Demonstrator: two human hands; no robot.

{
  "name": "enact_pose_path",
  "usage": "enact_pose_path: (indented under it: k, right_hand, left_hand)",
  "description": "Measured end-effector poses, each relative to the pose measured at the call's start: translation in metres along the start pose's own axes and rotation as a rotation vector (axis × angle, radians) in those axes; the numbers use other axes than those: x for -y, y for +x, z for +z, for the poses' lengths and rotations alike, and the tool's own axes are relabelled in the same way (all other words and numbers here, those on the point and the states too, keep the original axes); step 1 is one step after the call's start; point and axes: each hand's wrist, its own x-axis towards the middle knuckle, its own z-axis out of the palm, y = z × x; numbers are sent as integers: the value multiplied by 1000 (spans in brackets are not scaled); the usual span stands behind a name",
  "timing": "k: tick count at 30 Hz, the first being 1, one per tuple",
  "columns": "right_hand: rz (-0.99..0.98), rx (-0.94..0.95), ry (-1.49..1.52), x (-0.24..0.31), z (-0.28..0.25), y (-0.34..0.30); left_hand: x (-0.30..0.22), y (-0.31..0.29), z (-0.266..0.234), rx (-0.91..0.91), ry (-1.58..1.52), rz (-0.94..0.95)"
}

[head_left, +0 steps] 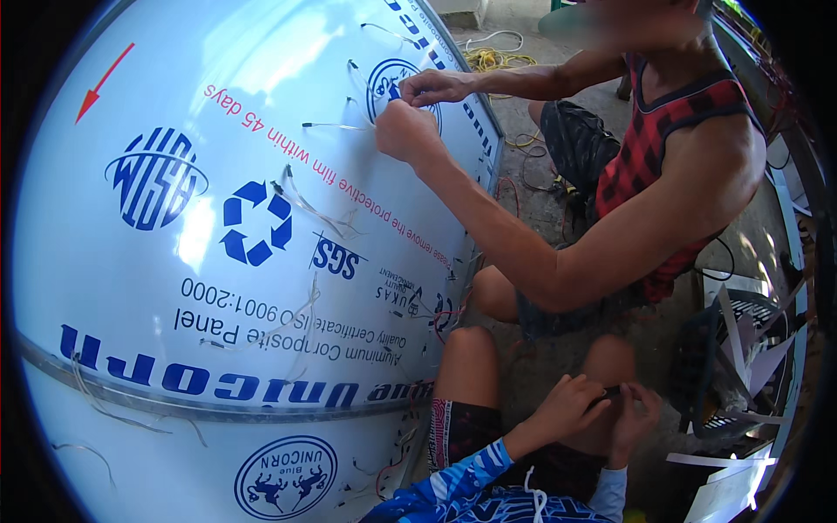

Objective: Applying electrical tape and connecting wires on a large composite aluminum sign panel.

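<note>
In front of my knees, my left hand (565,407) and my right hand (636,420) are close together, fingers bent. Between them is a small dark object (612,392), pinched at its ends by both hands; its kind is too small to make out. To the left of my knees stands a large white panel (174,288) with blue and red print. Thin pale wires (318,209) with dark tips come out of it in several places. A metal strip (218,403) crosses its lower part.
A co-worker in a red-and-black checked sleeveless top (684,96) crouches ahead, both hands (414,118) at the panel's wires. A black plastic crate (728,349) holding white scraps stands at the right. A yellow cord (497,58) lies on the floor behind the panel.
</note>
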Motion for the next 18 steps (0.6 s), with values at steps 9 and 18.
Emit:
enact_pose_path:
  k: [9,18]
  right_hand:
    - [47,32,-6,-43,30,-4]
    - [76,-37,-292,-59,33,-5]
  left_hand:
    - [26,-2,9,31,244,-76]
    - [42,-12,3,151,432,-308]
